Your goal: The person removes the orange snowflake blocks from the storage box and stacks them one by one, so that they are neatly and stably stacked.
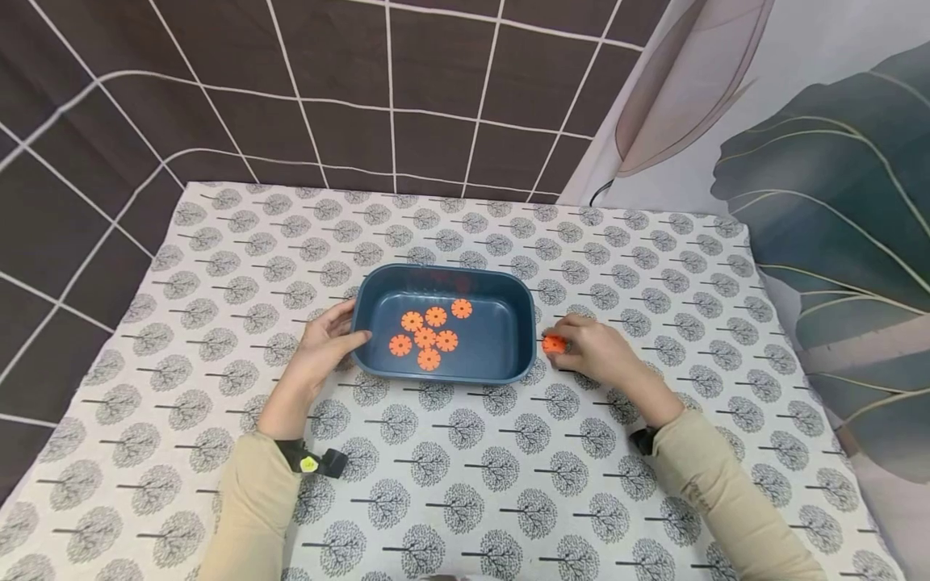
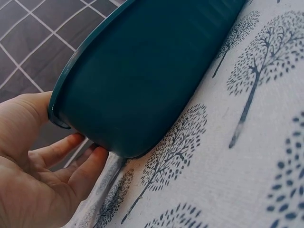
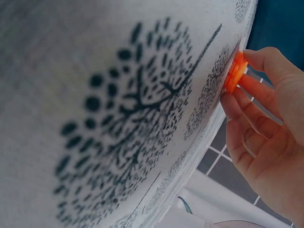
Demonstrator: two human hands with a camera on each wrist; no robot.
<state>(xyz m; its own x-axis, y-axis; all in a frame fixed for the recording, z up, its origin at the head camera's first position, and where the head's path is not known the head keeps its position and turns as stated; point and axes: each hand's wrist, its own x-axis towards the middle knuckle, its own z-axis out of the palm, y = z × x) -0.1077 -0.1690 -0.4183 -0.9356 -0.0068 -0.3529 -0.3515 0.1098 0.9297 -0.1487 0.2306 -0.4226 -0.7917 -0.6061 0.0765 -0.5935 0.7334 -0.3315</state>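
Observation:
A dark blue rectangular plastic basin (image 1: 508, 347) stands on the cloth, with several flat orange notched discs (image 1: 425, 337) lying on its floor towards the left. My left hand (image 1: 324, 339) holds the basin's left end, thumb over the rim and fingertips against the outer wall; the left wrist view shows this grip from outside, with the hand (image 2: 45, 166) at the basin's end wall (image 2: 114, 95). Just outside the right end, my right hand (image 1: 592, 349) pinches orange notched pieces (image 1: 554, 344). In the right wrist view they look like a small stack (image 3: 235, 72) near the cloth.
A white tablecloth (image 1: 465, 508) printed with grey trees covers the table. Behind it hangs a dark curtain (image 1: 436, 73) with white grid lines. At the right is a light drape (image 1: 835, 202) with large leaf shapes.

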